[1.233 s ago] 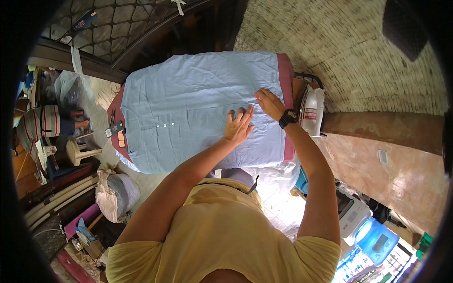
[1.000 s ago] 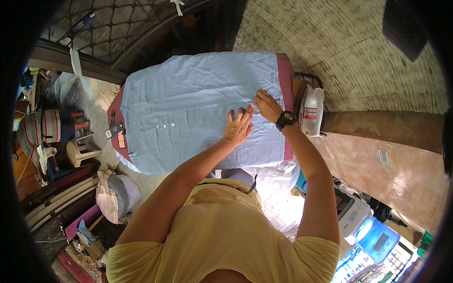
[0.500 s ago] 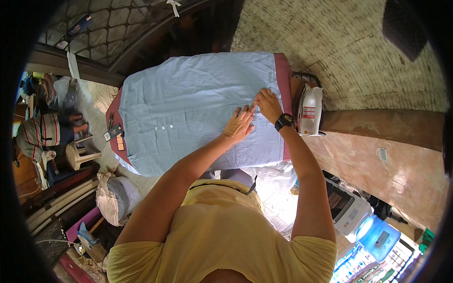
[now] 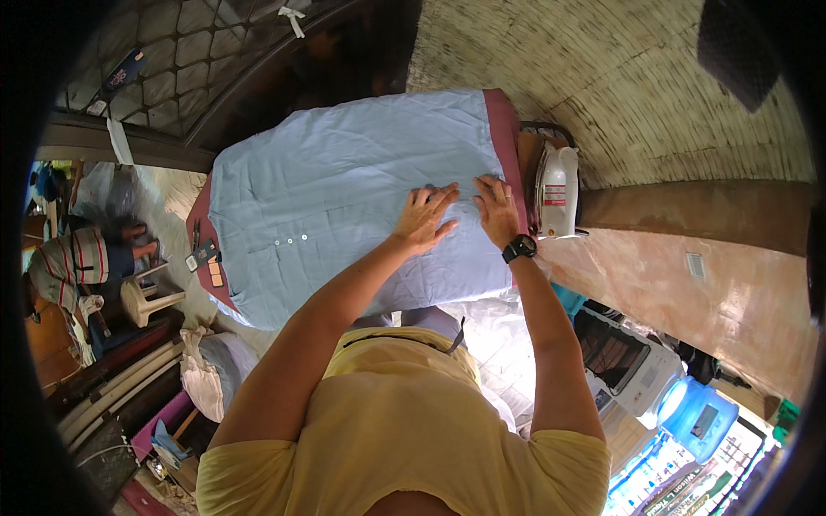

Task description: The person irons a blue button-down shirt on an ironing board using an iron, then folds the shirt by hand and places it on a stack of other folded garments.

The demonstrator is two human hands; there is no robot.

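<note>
Since the lt-blue shirt (image 4: 361,163) lies spread out, button side up, over a maroon cover (image 4: 506,129) in front of the wearer, the step in hand is prob. flattening the cloth toward its R end. To do it well: work the whole panel first, i.e. long, light strokes along the length, not short pushes that bunch fabric; creases still show across the far half & below the hands. L hand (image 4: 422,219) rests on the cloth, fingers spread, gripping nothing visible, so it's best used as the anchor, w/ even palm pressure. R hand (image 4: 496,211), just beside it & nearer the cover's R edge, also has loose, parted fingers, fingertips on fabric; can't tell if a tiny fold is caught under them. It should draw outward, R, w/o dragging the shirt off square.

Orientation: long axis runs L–R across the wearer, R end angled slightly away. Hem (image 4: 496,150) is at R; neckline (image 4: 224,236) points L. Three small buttons (image 4: 290,239) line up roughly along that axis, nearer the neck end.
</note>
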